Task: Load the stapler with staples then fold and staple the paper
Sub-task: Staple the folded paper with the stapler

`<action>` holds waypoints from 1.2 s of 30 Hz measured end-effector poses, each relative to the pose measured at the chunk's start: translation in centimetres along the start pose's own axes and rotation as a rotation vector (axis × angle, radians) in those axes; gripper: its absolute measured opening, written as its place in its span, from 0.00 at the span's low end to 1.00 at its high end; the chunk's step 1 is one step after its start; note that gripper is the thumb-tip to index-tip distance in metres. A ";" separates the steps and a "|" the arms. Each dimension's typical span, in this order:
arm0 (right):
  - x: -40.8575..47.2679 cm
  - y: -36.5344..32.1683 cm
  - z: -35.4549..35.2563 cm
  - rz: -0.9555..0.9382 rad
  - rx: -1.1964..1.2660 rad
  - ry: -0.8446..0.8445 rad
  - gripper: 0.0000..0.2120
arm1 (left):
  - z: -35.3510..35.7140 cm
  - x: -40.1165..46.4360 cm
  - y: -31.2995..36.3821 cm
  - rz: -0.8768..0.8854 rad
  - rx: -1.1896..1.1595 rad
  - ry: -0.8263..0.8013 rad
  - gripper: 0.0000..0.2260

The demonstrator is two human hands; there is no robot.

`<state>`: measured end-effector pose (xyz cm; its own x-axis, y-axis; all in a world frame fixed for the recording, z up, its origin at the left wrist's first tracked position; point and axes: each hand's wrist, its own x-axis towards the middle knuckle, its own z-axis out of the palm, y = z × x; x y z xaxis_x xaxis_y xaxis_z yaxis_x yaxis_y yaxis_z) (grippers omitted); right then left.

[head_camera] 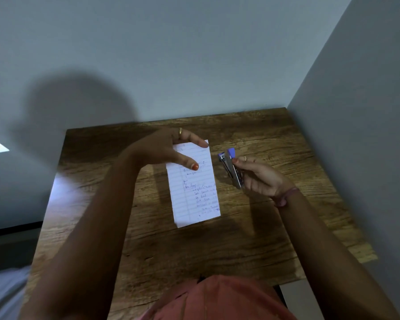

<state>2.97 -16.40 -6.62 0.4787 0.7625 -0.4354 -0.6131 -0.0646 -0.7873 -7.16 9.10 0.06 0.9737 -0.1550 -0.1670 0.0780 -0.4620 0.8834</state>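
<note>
Stapler [231, 168] sat clamped in right hand [261, 179], left hand [171, 148] fingers spread over folded paper [194, 188], so stapling looked next.

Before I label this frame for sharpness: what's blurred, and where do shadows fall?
Head view: the left hand is motion-smeared over the paper; the stapler in the right hand is sharper; a big soft shadow lies on the wall; wide-angle bending at edges.

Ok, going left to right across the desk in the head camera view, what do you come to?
Left hand above the paper's top corner → folded lined paper lying on the wooden desk → blue stapler → right hand holding that stapler.
</note>
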 end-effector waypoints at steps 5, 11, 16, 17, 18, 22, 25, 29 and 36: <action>-2.0 -1.5 1.7 0.026 0.029 -0.212 0.13 | 0.0 0.4 1.7 0.037 -0.038 -0.111 0.22; -3.3 -2.9 3.5 -0.003 -0.132 -0.230 0.12 | -0.2 0.7 2.7 0.023 0.040 -0.199 0.21; -3.5 -3.5 4.3 -0.007 -0.284 -0.202 0.14 | -0.1 1.1 3.3 -0.017 0.089 -0.252 0.22; -3.5 -3.5 4.4 -0.010 -0.291 -0.197 0.14 | 0.0 1.3 3.4 -0.023 0.098 -0.261 0.22; -3.5 -3.6 4.5 -0.014 -0.295 -0.191 0.14 | 0.0 1.4 3.5 -0.025 0.109 -0.270 0.22; -3.3 -3.6 4.5 -0.023 -0.298 -0.164 0.11 | 0.1 1.9 3.7 -0.018 0.141 -0.273 0.22; -3.0 -3.6 4.5 -0.035 -0.310 -0.127 0.09 | 0.1 2.0 3.9 -0.009 0.154 -0.287 0.23; -2.6 -3.4 4.6 -0.051 -0.293 -0.084 0.09 | 0.0 2.1 3.3 0.040 0.005 -0.214 0.25; -2.2 -3.5 4.5 -0.215 0.091 0.092 0.13 | 4.5 1.0 -2.0 -0.063 -1.000 0.325 0.12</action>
<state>1.22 -14.97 -0.96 0.6568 0.6902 -0.3037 -0.5433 0.1538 -0.8253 -7.29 5.89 -3.82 0.9608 0.1543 -0.2301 0.1270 0.4927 0.8609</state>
